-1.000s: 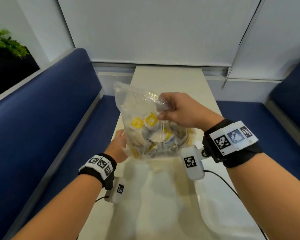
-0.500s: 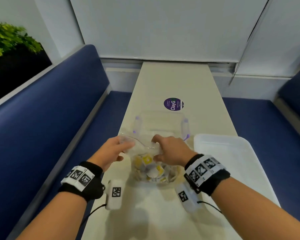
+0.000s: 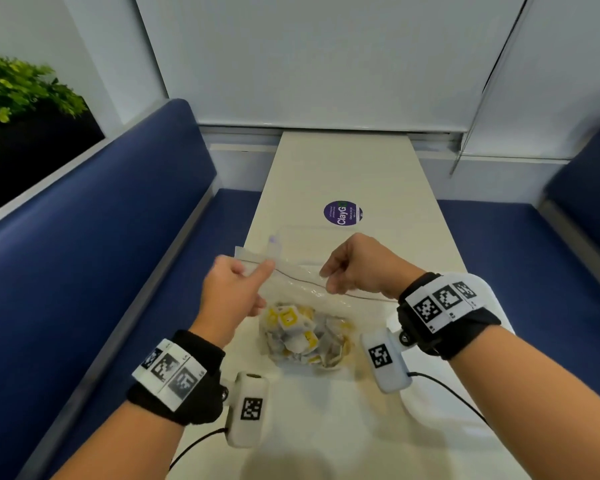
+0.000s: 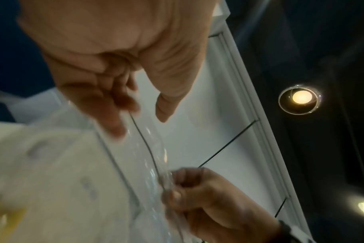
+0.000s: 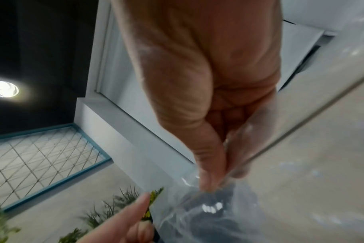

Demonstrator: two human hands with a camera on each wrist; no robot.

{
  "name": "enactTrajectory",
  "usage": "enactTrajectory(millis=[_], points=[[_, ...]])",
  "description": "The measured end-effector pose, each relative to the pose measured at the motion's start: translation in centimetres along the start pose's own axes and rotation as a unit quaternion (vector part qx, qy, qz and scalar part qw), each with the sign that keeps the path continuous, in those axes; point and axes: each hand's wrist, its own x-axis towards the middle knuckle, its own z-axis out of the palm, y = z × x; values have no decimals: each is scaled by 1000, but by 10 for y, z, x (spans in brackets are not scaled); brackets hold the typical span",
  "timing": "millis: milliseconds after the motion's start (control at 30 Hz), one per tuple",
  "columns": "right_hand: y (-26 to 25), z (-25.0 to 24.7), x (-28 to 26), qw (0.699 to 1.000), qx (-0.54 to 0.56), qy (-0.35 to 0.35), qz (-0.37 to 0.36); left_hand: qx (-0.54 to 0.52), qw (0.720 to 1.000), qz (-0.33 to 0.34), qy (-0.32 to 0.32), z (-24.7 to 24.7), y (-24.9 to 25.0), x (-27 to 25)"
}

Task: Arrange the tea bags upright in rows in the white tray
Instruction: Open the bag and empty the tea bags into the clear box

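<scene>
A clear zip bag (image 3: 303,294) full of yellow-and-white tea bags (image 3: 297,336) stands on the cream table (image 3: 343,168). My left hand (image 3: 234,292) holds the bag's top edge at the left, thumb laid along the front. My right hand (image 3: 357,268) pinches the zip edge further right. In the left wrist view the bag's edge (image 4: 151,156) runs from my left hand (image 4: 114,69) down to my right hand (image 4: 197,194). The right wrist view shows my right hand (image 5: 199,102) pinching the bag (image 5: 218,213). The white tray (image 3: 428,407) lies to the right, mostly hidden under my right arm.
A clear plastic container (image 3: 312,239) sits just behind the bag, with a round purple sticker (image 3: 343,213) on the table beyond it. Blue bench seats (image 3: 101,237) flank the narrow table on both sides. A white wall closes the far end.
The bag came down from mid-air onto the table. My left hand moved from its bottom to its top edge, and both hands now hold that edge spread apart.
</scene>
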Motion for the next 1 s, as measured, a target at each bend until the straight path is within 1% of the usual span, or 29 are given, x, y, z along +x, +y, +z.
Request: enactTrajectory(millis=[100,167,233,333,400,500,567,667,733,767,833,867,900,933,1000], points=[[-2,8,-1,1000,12,-8,13,-17,990,-77,-117,23,4,-17],[-2,13,-1,1000,0,-15,13,-38,983,-98,-152,36,2,-20],[-1,18,-1,1000,6,-18,18,-61,980,-98,-164,44,2,-22],[5,18,-2,995,84,-39,33,-85,976,-91,-179,48,1,-24],[8,15,-2,988,136,-49,46,-69,978,-83,-176,49,1,-26],[8,18,1,984,159,-43,66,-42,985,-66,-155,49,1,-25],[8,20,7,983,170,-11,75,-23,988,-60,-144,49,2,-25],[14,10,22,986,123,92,60,26,990,-70,-123,46,-3,-31],[19,-2,30,988,92,114,53,43,990,-77,-108,41,-7,-36],[22,-8,32,990,58,121,47,56,990,-74,-108,37,-8,-39],[26,-19,36,985,-19,164,40,88,987,-71,-118,25,-10,-43],[29,-24,38,981,-18,189,40,105,984,-75,-124,18,-10,-44],[31,-27,40,977,15,208,42,128,979,-84,-134,11,-10,-46],[33,-28,42,972,71,220,46,151,974,-89,-146,5,-9,-47],[32,-25,41,960,163,224,52,240,953,-93,-157,-3,-3,-49]])
